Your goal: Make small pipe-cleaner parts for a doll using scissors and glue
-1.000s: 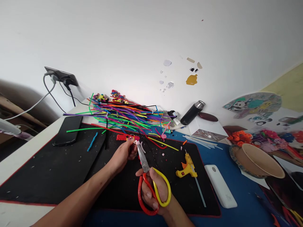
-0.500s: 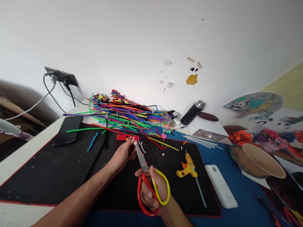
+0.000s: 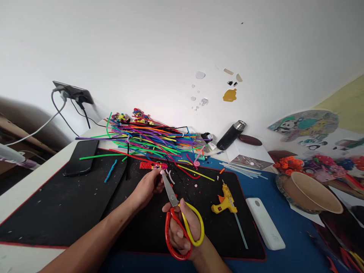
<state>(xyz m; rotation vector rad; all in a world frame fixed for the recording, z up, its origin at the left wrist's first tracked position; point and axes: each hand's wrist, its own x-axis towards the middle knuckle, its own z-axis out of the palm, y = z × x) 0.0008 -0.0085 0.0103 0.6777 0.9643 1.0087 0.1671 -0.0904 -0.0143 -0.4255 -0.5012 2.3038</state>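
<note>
My right hand (image 3: 180, 229) is wrapped round the handles of a pair of scissors (image 3: 170, 192), one loop red and the other yellow. The blades point away from me and look nearly closed. At their tips is a small pale pink piece (image 3: 162, 172), pinched in the fingers of my left hand (image 3: 147, 186). Just beyond those fingers a red fuzzy piece (image 3: 145, 165) with a multicoloured end lies on the black mat (image 3: 136, 227). Pale curved strips (image 3: 170, 177) rest close to the blades.
A heap of coloured pipe cleaners (image 3: 153, 138) lies along the wall. To the right are a yellow glue gun (image 3: 226, 201), a white power bank (image 3: 265, 223), a black flask (image 3: 231, 135) and a bowl (image 3: 317, 193). A phone (image 3: 81, 158) lies left, near a blue twisted piece (image 3: 110, 170).
</note>
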